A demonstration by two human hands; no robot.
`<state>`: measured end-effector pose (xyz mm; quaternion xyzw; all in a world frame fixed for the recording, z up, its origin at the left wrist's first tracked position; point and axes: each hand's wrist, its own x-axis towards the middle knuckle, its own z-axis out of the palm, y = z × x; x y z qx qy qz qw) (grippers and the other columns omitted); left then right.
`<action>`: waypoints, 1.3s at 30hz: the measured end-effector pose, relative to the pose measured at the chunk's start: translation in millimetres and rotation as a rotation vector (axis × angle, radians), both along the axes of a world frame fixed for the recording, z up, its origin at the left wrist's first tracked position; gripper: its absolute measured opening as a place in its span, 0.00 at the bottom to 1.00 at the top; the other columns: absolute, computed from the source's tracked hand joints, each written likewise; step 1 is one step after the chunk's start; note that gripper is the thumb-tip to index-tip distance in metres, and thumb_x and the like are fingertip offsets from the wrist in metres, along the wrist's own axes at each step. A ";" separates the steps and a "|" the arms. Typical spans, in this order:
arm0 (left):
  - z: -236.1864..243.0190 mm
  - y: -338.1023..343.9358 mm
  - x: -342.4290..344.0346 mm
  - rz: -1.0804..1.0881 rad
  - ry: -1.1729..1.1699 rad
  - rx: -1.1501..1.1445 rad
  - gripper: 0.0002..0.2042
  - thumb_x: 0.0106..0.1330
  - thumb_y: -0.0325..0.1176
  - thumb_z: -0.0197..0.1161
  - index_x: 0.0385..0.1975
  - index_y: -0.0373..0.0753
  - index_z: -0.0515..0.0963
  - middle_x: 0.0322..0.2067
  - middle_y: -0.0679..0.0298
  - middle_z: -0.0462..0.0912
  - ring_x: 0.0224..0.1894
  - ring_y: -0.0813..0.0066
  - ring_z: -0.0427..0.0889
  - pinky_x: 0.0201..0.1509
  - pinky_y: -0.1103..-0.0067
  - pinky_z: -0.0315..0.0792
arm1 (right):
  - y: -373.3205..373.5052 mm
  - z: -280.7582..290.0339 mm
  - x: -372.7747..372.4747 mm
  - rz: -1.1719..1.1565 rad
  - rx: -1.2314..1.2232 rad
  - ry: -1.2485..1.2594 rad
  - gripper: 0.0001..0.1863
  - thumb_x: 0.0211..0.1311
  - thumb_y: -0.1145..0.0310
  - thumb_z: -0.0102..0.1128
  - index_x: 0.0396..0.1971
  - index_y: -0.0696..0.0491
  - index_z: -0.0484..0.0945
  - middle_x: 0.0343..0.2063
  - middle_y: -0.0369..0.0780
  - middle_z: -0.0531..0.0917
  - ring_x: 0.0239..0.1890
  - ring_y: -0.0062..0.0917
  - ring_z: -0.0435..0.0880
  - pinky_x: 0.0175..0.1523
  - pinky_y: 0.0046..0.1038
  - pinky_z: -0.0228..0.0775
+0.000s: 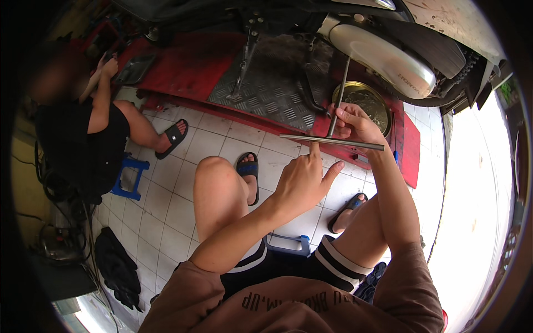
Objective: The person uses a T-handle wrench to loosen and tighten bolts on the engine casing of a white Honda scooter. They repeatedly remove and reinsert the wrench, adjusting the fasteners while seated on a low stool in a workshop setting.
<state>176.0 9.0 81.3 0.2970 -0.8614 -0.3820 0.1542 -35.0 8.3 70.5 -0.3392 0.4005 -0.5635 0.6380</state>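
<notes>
Wrench (331, 132) seems engaged, silver casing (383, 61) still mounted — your right hand (355, 122) pinches the shaft (343, 83); left hand (302, 178), thumb spread, touches the crossbar (350, 144).

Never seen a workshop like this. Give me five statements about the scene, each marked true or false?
1. The right hand holds a T-shaped metal tool by its shaft. True.
2. The left hand grips that shaft too. False: the left hand's index fingertip is at the crossbar.
3. A round golden pan sits on the red platform. True.
4. The floor is wooden. False: it has white tiles.
5. The other person wears sandals. True.
</notes>
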 end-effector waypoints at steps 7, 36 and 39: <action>-8.3 0.4 -25.8 0.007 0.707 0.990 0.34 0.71 0.47 0.51 0.65 0.26 0.48 0.23 0.66 0.72 0.14 0.84 0.68 0.17 0.86 0.59 | -3.2 1.5 7.1 -0.022 -0.053 -0.096 0.09 0.65 0.64 0.56 0.35 0.55 0.73 0.17 0.29 0.68 0.17 0.11 0.61 0.22 0.13 0.51; -17.8 -1.6 -35.4 0.231 0.781 1.044 0.24 0.64 0.23 0.51 0.62 0.39 0.64 0.33 0.67 0.78 0.20 0.86 0.70 0.22 0.87 0.65 | 2.3 -0.9 32.5 -0.204 0.106 0.005 0.10 0.65 0.64 0.55 0.27 0.52 0.70 0.17 0.30 0.65 0.17 0.14 0.62 0.22 0.18 0.55; -20.0 -0.8 -34.3 0.241 0.787 1.036 0.23 0.65 0.22 0.51 0.61 0.38 0.65 0.32 0.65 0.77 0.20 0.86 0.70 0.23 0.87 0.67 | 3.3 -0.4 34.2 -0.213 0.115 -0.008 0.10 0.65 0.66 0.54 0.24 0.52 0.69 0.15 0.30 0.64 0.16 0.14 0.62 0.21 0.18 0.54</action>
